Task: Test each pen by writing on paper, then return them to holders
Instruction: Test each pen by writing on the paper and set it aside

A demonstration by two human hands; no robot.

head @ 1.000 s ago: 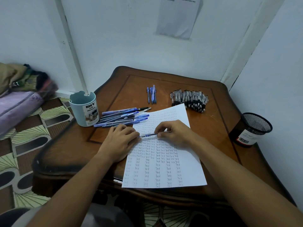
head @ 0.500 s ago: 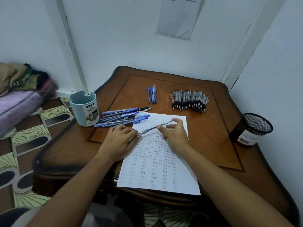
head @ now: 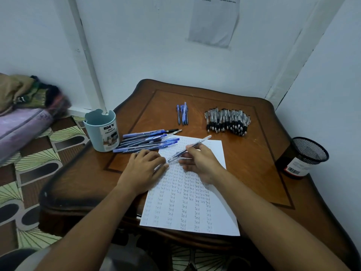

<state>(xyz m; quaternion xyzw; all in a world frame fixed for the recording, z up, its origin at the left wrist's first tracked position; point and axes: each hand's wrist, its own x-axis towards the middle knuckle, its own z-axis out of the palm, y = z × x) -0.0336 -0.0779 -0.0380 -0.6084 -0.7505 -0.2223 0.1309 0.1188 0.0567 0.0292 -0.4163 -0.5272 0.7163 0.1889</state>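
My right hand point(head: 201, 163) pinches a clear pen with blue ink point(head: 190, 149) over the top of the white paper point(head: 195, 214). The pen slants from lower left to upper right. The paper is filled with rows of the word "Test". My left hand point(head: 143, 168) lies palm down at the paper's left edge, its fingertips just beside the pen's lower end. A light blue holder point(head: 101, 131) stands at the table's left edge. At the right edge stands a black mesh holder point(head: 306, 156).
A heap of blue pens point(head: 146, 141) lies between the blue holder and the paper. A small group of blue pens point(head: 182, 114) and a row of several black-grip pens point(head: 227, 122) lie farther back. The brown wooden table point(head: 250, 173) sits in a white-walled corner; folded cloth point(head: 25, 106) lies at the left.
Both hands held the pen level over the paper a second ago. Now the right hand alone holds it, its far end swung up and to the right, and the left hand has let go.
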